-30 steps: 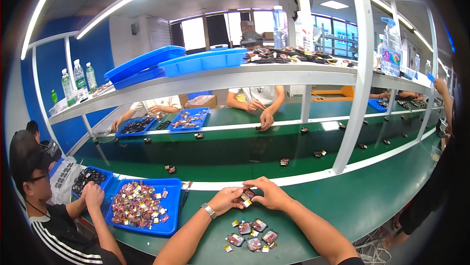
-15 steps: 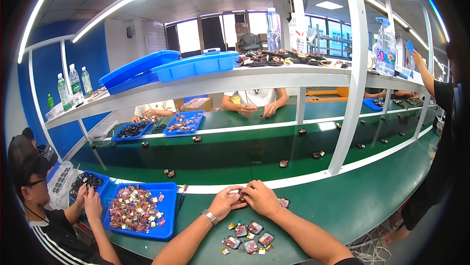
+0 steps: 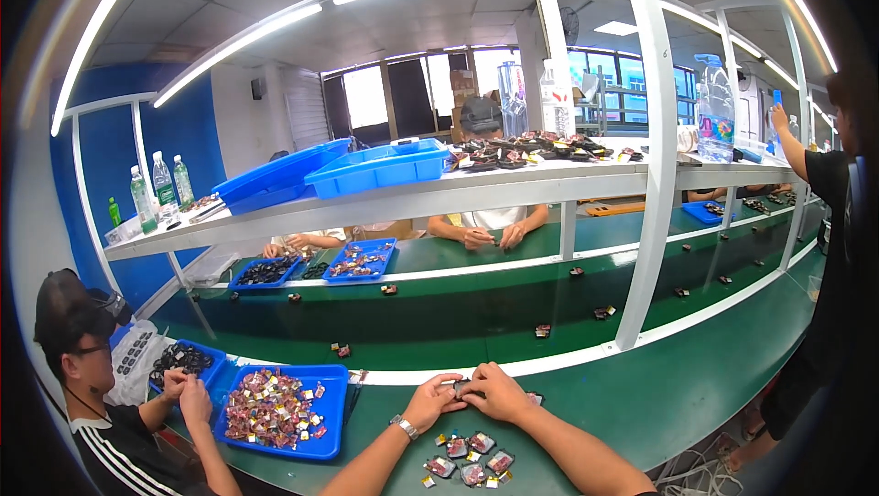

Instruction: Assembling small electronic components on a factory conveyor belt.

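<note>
My left hand (image 3: 434, 406), with a metal watch at the wrist, and my right hand (image 3: 497, 392) are close together over the green bench (image 3: 632, 395). Both have their fingers closed around one small dark casing (image 3: 461, 390), mostly hidden by the fingertips. Below them on the bench lies a group of several small black casings (image 3: 472, 475) with reddish boards and silvery cells inside, with loose yellow-and-white pieces (image 3: 428, 481) among them. One more similar part (image 3: 536, 398) rests just behind my right wrist.
To the left, a blue tray (image 3: 340, 414) holds a heap of reddish parts. Beyond it, a co-worker (image 3: 101, 404) handles something beside a tray of black casings (image 3: 186, 360). Scattered parts lie on the green conveyor (image 3: 439, 336) ahead. A white post (image 3: 645, 175) and shelf stand over it.
The view has tilted, so the whole scene sits lower and slightly right. My hands stay together on the small dark casing, with only slight finger movement.
</note>
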Demonstrator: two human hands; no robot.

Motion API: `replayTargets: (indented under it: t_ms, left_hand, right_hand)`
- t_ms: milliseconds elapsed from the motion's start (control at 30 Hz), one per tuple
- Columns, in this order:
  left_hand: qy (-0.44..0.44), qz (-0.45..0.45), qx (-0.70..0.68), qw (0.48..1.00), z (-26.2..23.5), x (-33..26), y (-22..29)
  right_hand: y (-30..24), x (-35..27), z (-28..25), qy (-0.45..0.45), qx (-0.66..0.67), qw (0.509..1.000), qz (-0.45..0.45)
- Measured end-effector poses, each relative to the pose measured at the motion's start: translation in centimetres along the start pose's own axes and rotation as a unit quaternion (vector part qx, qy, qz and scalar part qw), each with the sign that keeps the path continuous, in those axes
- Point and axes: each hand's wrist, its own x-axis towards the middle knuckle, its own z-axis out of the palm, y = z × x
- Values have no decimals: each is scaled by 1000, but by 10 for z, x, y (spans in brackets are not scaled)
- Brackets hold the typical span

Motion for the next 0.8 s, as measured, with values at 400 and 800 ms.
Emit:
replayTargets:
  t_ms: [400, 800]
  left_hand:
    - [-78, -2, 8, 997, -1, -4, 2]
    - [-56, -17, -28, 998, -2, -5, 7]
  right_hand:
    - [11, -3, 13, 36, 64, 997, -20]
    - [8, -1, 16, 49, 155, 987, -8]
